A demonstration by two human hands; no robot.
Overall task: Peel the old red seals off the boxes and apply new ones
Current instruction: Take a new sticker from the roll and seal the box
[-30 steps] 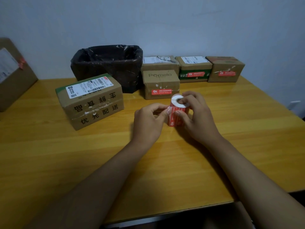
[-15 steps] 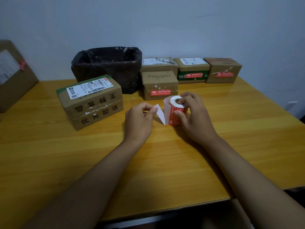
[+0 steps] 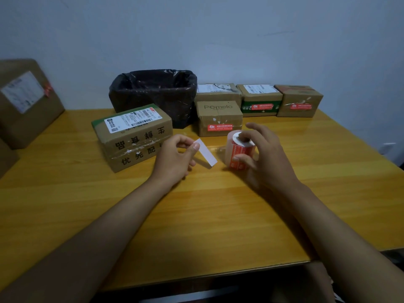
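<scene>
The left hand [image 3: 175,159] has its grip pinched on one end of a white label strip [image 3: 207,154], thumb against forefinger, so the strip slants down and to the right from the fingertips, hanging free above the desk [image 3: 218,215] and apart from the roll. Just beside it to the right, the roll of red seals [image 3: 239,153] stands upright on the desk; the right hand [image 3: 266,158] grasps it, thumb against its red side and a forefinger laid on its white top at the core.

Behind the roll sits the Pomelo box [image 3: 219,118], with a red seal [image 3: 220,127] across its front face. Further back another box [image 3: 216,92] touches it from behind. To the right stand a green-banded box [image 3: 260,99] and a brown box [image 3: 299,100], each with a red seal on its front. Left of the hands lies a large box [image 3: 134,136] printed with black characters, a white shipping label on top; I see no red seal on its visible faces.

A bin lined with a black bag [image 3: 153,95] stands at the back; its inside is too dark to tell what it holds. A big carton [image 3: 26,101] sits tilted at the far left edge
</scene>
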